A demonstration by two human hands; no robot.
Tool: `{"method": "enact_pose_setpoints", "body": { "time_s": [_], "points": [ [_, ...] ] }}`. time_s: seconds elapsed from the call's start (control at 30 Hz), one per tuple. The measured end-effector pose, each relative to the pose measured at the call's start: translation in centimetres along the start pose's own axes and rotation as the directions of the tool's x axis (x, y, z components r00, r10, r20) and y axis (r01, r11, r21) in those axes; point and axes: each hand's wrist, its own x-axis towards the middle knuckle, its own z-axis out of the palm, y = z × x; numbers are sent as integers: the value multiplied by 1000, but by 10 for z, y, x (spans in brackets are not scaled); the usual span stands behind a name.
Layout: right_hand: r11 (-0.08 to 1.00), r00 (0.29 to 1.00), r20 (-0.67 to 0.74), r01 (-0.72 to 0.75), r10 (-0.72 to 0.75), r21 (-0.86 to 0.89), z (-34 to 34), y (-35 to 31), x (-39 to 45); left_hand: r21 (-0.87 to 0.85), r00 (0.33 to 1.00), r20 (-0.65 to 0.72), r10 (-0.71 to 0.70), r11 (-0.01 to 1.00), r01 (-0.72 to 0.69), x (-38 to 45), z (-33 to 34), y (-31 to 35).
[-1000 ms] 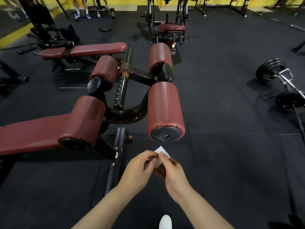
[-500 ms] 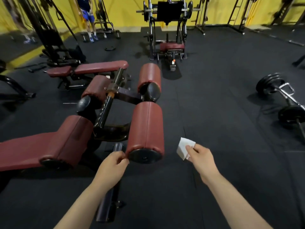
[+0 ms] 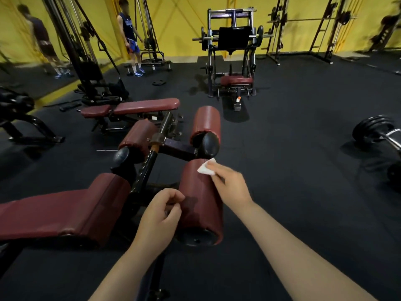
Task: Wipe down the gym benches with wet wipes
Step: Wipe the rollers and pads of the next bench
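- Right hand (image 3: 231, 183): grip pinching a folded white wet wipe (image 3: 206, 168), pressed to the far top of the near maroon vinyl roller pad (image 3: 200, 198).
- Left hand (image 3: 159, 216): fingers curled beside that pad; contents cannot be told.
- Progress: wiping apparently just starting; long maroon padded bench surface (image 3: 50, 216) and other rollers seemingly remain.

No legible writing anywhere in the gym

The person's dark sleeveless shirt (image 3: 128, 25) at the back is showing a pale print on the chest, but it is too small and blurred to read; a small light sticker (image 3: 154, 117) on the frame of the far bench (image 3: 138, 106) is also showing no readable letters or numbers
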Motion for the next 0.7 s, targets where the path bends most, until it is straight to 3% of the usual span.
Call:
{"method": "enact_pose_setpoints", "body": {
  "time_s": [0.17, 0.23, 0.37, 0.47, 0.57, 0.7],
  "points": [
    [959, 953, 145, 245, -265, 140, -18, -3, -100, -100, 1000, 15, -3, 995, 4, 12, 0, -5],
    [940, 927, 164, 327, -339, 94, -21, 6, -101, -119, 1000, 18, -10, 993, 12, 19, 0, -6],
    [969, 969, 65, 243, -240, -39, -11, 22, -25, -112, 999, 32, 11, 994, -7, 30, 5, 3],
    [994, 994, -3, 106, -106, 2, -5, 31, 13, -19, 992, 84, 91, 996, -90, 35, 10, 16],
    [994, 999, 0, 49, -49, 93, -2, 23, -25, 182, 961, 128, 245, 947, -266, 41, 17, 24],
    [981, 988, -7, 153, -153, 124, -8, 2, -128, 106, 951, 231, 205, 966, -234, 53, 22, 19]
  ]
}}
